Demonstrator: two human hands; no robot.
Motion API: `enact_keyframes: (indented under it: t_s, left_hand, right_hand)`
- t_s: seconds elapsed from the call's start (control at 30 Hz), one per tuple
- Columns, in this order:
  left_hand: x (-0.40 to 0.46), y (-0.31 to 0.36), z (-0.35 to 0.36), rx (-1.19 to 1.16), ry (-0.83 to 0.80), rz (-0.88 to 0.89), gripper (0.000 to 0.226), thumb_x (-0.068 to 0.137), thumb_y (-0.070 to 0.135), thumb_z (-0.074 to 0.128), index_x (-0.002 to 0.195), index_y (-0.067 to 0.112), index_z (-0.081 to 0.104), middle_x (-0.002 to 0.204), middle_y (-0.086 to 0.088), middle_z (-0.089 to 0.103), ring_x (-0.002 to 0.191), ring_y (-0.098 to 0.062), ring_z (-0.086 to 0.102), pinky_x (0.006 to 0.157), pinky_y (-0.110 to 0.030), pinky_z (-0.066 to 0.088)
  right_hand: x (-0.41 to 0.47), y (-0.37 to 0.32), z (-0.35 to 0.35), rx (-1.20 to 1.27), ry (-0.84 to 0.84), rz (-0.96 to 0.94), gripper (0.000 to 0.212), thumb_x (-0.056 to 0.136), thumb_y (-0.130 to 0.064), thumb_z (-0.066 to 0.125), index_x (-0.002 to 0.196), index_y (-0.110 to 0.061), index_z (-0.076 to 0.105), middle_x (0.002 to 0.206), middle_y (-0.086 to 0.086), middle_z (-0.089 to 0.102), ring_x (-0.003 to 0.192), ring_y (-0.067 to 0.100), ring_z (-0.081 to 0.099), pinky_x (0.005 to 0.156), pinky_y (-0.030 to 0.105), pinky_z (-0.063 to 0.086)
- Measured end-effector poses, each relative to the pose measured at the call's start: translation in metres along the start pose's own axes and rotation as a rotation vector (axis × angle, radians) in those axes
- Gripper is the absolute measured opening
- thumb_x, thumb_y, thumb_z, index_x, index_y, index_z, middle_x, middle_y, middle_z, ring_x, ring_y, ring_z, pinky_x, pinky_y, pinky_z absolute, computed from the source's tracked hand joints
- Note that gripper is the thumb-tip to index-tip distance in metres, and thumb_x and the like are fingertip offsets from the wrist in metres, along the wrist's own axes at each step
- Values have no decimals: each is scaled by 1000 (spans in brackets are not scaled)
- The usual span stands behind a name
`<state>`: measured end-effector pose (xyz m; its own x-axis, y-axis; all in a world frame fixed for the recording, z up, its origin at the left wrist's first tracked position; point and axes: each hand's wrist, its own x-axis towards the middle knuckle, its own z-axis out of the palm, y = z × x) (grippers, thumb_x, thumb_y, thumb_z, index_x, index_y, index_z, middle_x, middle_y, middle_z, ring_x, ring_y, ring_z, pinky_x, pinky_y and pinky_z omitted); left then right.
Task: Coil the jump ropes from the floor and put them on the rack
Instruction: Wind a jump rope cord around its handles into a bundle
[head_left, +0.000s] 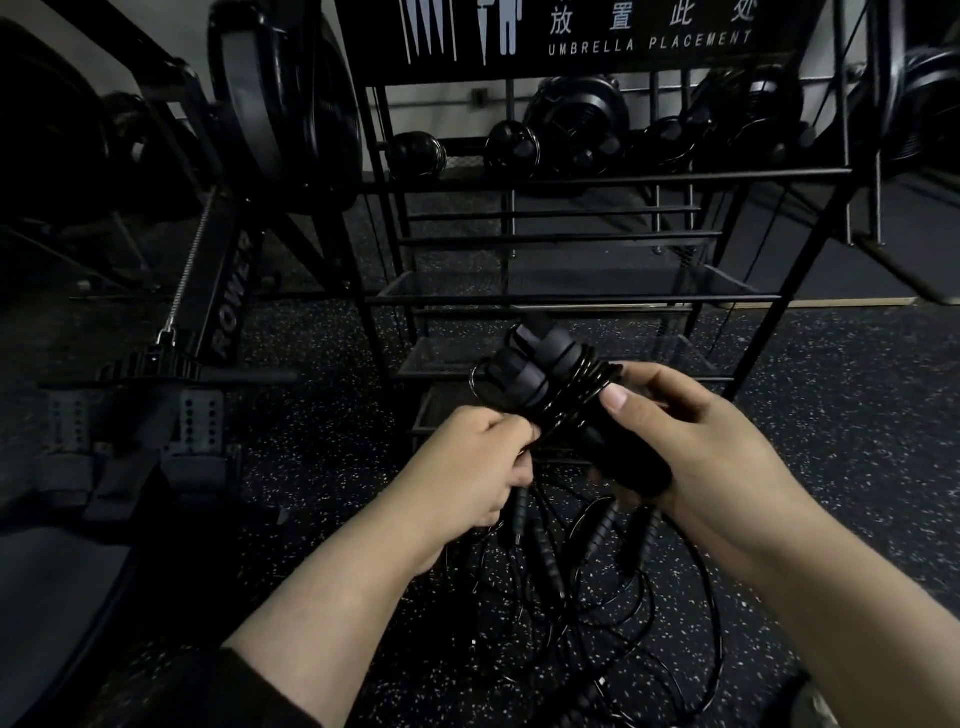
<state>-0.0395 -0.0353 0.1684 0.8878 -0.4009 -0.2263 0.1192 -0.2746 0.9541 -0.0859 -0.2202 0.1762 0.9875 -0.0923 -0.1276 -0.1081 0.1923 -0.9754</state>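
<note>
both hands (691, 452) grip the coiled jump rope (550, 384), fingers closed; keep wraps tight, tuck the end, then shelve on rack (571, 299).

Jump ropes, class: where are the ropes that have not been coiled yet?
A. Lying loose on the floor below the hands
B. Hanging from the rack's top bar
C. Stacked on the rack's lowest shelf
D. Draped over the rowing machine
A: loose ropes lie tangled on the speckled floor beneath both hands, while the left hand and right hand hold one wound bundle before the rack.
</note>
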Motion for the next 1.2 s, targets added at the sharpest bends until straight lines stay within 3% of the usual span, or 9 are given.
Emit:
enact_keyframes:
  t_s: [0.2,0.3,0.47,0.73,0.83,0.97,1.07,1.13,1.2]
  left_hand:
    - [-3,-3,1,59,-68,87,54,89,69,58,81,15,58,69,7,51,50,-2,38,55,-26,34]
    - [-2,-3,5,84,-34,137,43,84,58,65,103,21,71,64,24,64,54,9,56,57,-12,40]
    - [3,-11,8,243,129,215,64,70,80,66,107,29,74,100,16,77,96,-1,72,89,-38,58]
    - [2,-6,9,385,199,185,64,78,78,61,72,14,59,61,1,61,54,-11,54,55,-40,49]
    - [4,-4,5,463,100,161,48,95,57,57,73,15,56,57,7,49,49,-7,41,52,-32,36]
    - [6,-5,2,528,33,81,35,102,36,54,81,8,60,65,-7,57,45,-14,48,52,-43,51]
    - [5,-6,0,531,12,68,39,102,33,53,78,3,49,63,-4,47,46,-18,44,51,-45,49]
    - [5,-5,2,532,2,85,38,103,36,53,84,3,54,61,-1,43,48,-15,41,50,-36,42]
    - [3,-5,3,585,20,137,35,102,34,53,90,3,63,57,1,42,48,-10,37,49,-29,34]
  right_hand:
    - [1,3,-1,-30,6,-29,28,82,-37,72,109,-30,76,107,9,78,84,23,74,66,32,52]
    - [0,3,0,-47,-62,-29,22,95,-28,65,113,-32,76,111,2,78,101,17,75,74,26,53]
    - [-2,4,3,79,-156,45,48,104,-10,38,109,-35,78,120,3,75,119,21,68,101,47,46]
    - [-1,7,7,9,-69,-20,26,90,-34,61,111,-30,76,118,1,76,114,21,71,108,58,48]
    - [2,7,6,-66,-8,-40,20,98,-30,61,110,-29,77,113,0,78,109,21,73,105,59,50]
    - [2,6,8,-270,117,-95,13,100,-31,61,107,-36,71,105,-16,78,101,3,73,99,37,55]
    - [5,6,2,-416,276,-122,53,97,-43,63,147,-29,52,119,-3,74,114,22,69,107,48,52]
    - [7,3,-5,-557,310,-144,62,98,-44,60,155,-28,41,109,14,75,103,39,69,92,50,58]
    - [11,4,-10,-704,273,-163,62,99,-43,58,156,-31,37,95,0,69,70,11,63,59,14,54]
